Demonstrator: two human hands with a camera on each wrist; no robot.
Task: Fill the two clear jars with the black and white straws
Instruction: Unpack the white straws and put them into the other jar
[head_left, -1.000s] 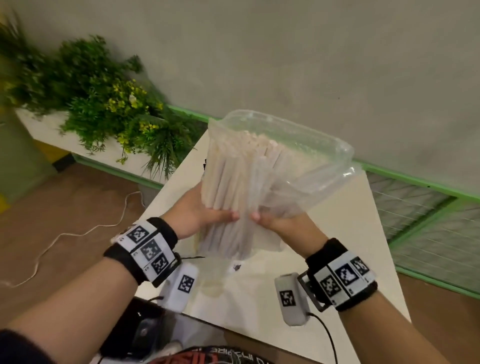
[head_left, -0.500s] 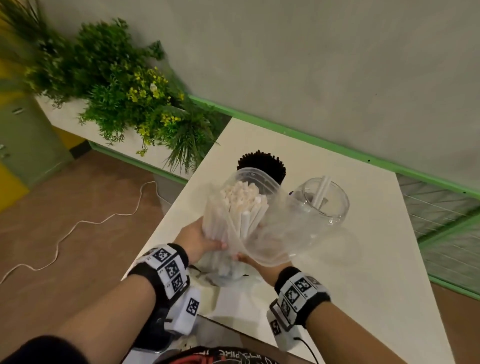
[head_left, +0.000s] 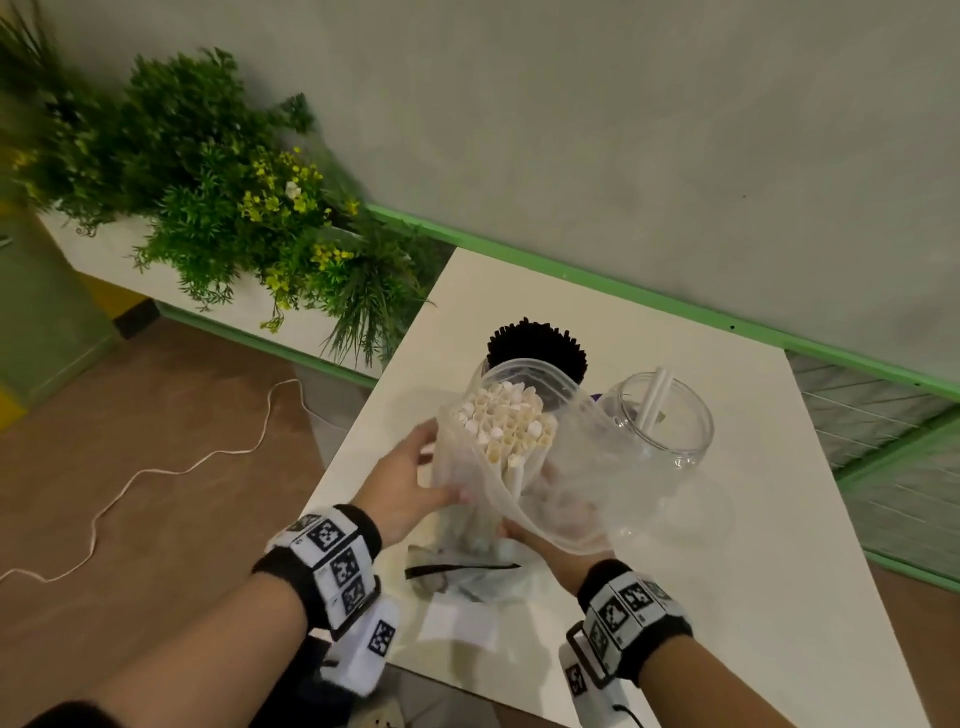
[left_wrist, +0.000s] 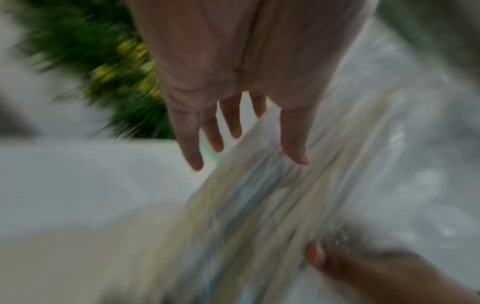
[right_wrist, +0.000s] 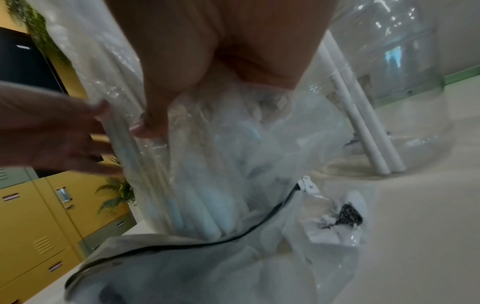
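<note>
A clear plastic bag (head_left: 571, 467) packed with white straws (head_left: 511, 423) stands upright near the table's left front. My right hand (head_left: 535, 535) grips its lower right side; in the right wrist view thumb and finger (right_wrist: 148, 125) pinch the plastic. My left hand (head_left: 431, 467) lies along the bag's left side with fingers straight and only the thumb (left_wrist: 296, 152) resting on it. Behind the bag a bunch of black straws (head_left: 537, 345) stands upright; its jar is hidden. To the right stands a clear jar (head_left: 675, 452) holding two white straws (right_wrist: 363, 123).
An empty plastic bag with a black strip (head_left: 462, 571) lies crumpled on the white table (head_left: 727, 597) under the held bag. Green plants (head_left: 234, 208) fill a ledge beyond the table's left edge. A white cord (head_left: 182, 467) runs across the floor. Yellow lockers (right_wrist: 39, 216) stand nearby.
The bag of white straws came down from chest height to stand on the table. My left hand's fingers straightened and loosened off the bag; the right hand kept its grip.
</note>
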